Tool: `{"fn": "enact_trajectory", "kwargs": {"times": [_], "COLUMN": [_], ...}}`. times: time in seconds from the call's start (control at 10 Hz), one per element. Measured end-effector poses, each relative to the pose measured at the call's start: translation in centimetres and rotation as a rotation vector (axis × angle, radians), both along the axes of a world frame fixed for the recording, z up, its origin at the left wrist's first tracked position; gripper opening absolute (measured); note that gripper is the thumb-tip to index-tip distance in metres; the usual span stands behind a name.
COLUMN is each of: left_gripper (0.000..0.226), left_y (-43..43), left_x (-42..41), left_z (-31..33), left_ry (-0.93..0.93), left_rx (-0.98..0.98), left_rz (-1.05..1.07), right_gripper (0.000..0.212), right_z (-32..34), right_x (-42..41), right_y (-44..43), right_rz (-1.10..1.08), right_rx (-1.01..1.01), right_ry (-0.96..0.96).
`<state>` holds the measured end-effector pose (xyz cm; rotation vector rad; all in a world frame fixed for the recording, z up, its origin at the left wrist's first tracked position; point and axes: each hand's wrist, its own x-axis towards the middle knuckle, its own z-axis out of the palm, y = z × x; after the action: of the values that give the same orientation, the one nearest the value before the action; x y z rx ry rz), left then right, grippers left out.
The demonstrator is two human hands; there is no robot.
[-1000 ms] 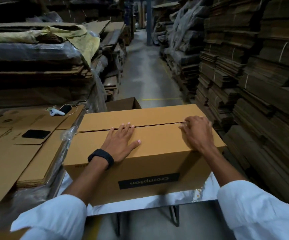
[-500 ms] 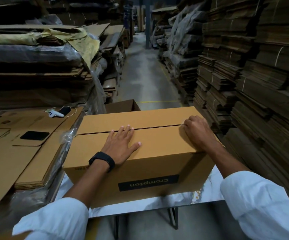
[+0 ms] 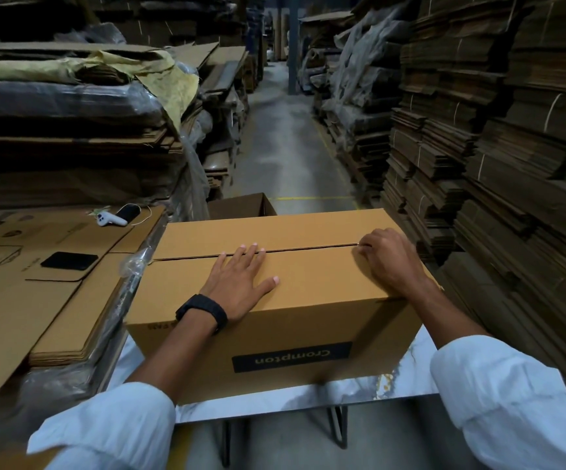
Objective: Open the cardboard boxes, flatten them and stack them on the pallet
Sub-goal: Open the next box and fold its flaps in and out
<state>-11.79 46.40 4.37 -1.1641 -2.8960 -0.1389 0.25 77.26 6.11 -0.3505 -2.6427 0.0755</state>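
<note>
Warehouse aisle, table (image 3: pixel 417 385): closed box (image 3: pixel 315 279) sits on it. Left hand (image 3: pixel 241 283) flat on top, right hand (image 3: pixel 390 259) curled at seam, grip unclear. Risk: flap yank slides box off near edge.

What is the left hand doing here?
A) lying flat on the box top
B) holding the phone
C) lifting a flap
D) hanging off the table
A: the left hand lies flat, fingers straight, on the closed top of the box.
</note>
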Motion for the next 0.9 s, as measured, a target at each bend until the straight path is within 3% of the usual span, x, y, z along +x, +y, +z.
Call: {"fn": "enact_trajectory", "kwargs": {"times": [0.1, 0.2, 0.4, 0.6, 0.7, 0.8, 0.9], "left_gripper": [0.078, 0.079, 0.079, 0.079, 0.078, 0.078, 0.078], "left_y": [0.0, -0.1, -0.1, -0.1, -0.1, -0.2, -0.2], "left_x": [0.0, 0.0, 0.0, 0.0, 0.1, 0.1, 0.2], "left_z": [0.0, 0.0, 0.0, 0.1, 0.1, 0.0, 0.1], "left_ry": [0.001, 0.002, -0.002, -0.007, -0.002, -0.002, -0.006], "left_rx": [0.0, 0.005, 0.011, 0.008, 0.005, 0.006, 0.009], "left_rz": [0.0, 0.0, 0.003, -0.001, -0.001, 0.0, -0.004], "right_gripper": [0.026, 0.021, 0.014, 0.022, 0.028, 0.047, 0.027], "right_z": [0.1, 0.3, 0.0, 0.5, 0.0, -0.5, -0.9], "right_x": [-0.4, -0.8, -0.6, -0.5, -0.5, -0.9, -1.5], "right_y": [0.1, 0.1, 1.0, 1.1, 1.0, 0.6, 0.8], "right_rz": [-0.008, -0.015, -0.067, -0.15, -0.071, -0.051, -0.088], "right_rx": [0.055, -0.048, -0.465, -0.667, -0.635, -0.48, -0.214], "right_ry": [-0.06, -0.082, 0.128, 0.173, 0.176, 0.112, 0.056]}}
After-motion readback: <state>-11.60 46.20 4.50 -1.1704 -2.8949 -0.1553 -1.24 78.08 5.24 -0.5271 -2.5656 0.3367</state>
